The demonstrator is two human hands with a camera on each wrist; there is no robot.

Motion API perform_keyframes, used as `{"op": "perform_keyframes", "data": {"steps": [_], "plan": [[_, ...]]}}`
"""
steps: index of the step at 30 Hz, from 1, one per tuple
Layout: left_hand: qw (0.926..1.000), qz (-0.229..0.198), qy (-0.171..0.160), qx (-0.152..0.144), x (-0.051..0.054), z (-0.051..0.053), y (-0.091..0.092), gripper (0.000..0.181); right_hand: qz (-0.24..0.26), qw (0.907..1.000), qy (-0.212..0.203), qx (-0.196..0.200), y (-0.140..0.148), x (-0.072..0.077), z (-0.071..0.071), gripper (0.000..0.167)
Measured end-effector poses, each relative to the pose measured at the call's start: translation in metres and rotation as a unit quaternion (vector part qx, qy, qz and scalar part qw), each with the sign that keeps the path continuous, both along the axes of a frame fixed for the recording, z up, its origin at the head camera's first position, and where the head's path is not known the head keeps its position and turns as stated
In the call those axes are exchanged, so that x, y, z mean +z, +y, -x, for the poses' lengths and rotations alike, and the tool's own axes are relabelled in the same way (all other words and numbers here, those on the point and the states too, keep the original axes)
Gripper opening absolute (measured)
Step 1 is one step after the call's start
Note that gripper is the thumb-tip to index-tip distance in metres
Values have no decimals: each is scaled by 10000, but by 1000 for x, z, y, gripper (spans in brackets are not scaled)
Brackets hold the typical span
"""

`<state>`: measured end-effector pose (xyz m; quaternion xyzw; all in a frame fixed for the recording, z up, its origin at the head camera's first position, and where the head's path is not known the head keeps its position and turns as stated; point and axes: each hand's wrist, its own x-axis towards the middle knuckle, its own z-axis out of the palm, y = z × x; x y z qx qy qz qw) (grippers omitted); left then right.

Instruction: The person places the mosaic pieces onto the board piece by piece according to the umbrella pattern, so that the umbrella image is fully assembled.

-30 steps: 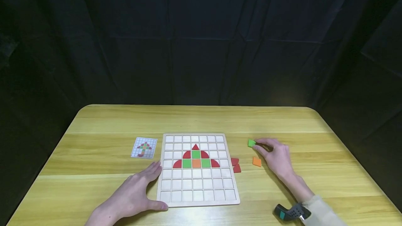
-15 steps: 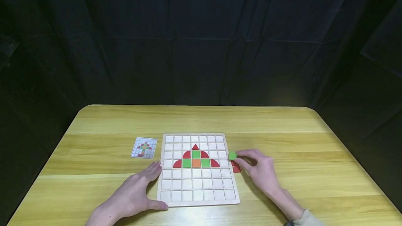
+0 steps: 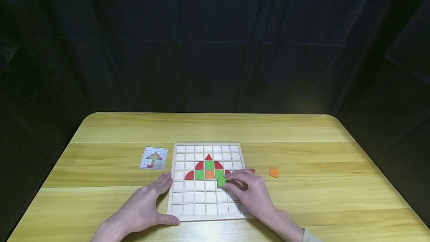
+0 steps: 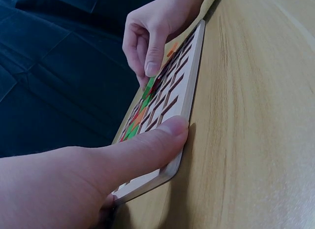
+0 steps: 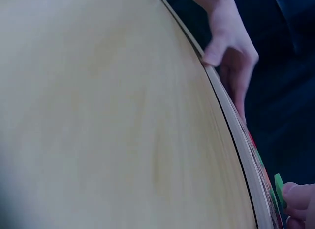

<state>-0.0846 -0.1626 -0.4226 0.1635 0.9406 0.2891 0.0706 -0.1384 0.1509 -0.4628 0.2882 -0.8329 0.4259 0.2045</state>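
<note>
A white grid board (image 3: 200,210) in a pale wooden frame lies on the table, bearing red, green and orange tiles in an arrow-like pattern. My right hand (image 3: 253,193) pinches a green square tile (image 3: 221,182) between thumb and fingers, over cells just below the pattern's right side. The right wrist view shows this green tile (image 5: 279,185) tilted above the board's surface. My left hand (image 3: 139,208) rests against the board's left edge, fingers extended, thumb on the near left corner. In the left wrist view the left thumb (image 4: 147,147) lies over the board's rim.
A small printed card (image 3: 154,158) with a coloured grid pattern lies left of the board. One orange tile (image 3: 274,172) sits on the wooden table (image 3: 319,182) to the right. A red tile (image 3: 252,170) shows beside the board's right edge, partly behind my right hand.
My right hand has taken the green tile from the table on the right and carried it left over the board. The left hand stays at the board's corner.
</note>
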Motion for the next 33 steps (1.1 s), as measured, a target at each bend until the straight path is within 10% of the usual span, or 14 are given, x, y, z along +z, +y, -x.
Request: {"op": "perform_keyframes", "data": {"steps": [33], "plan": [[10000,2,7,7,-2,1,1,116,-708,9960,492,246,-26,-3,-6,16]]}}
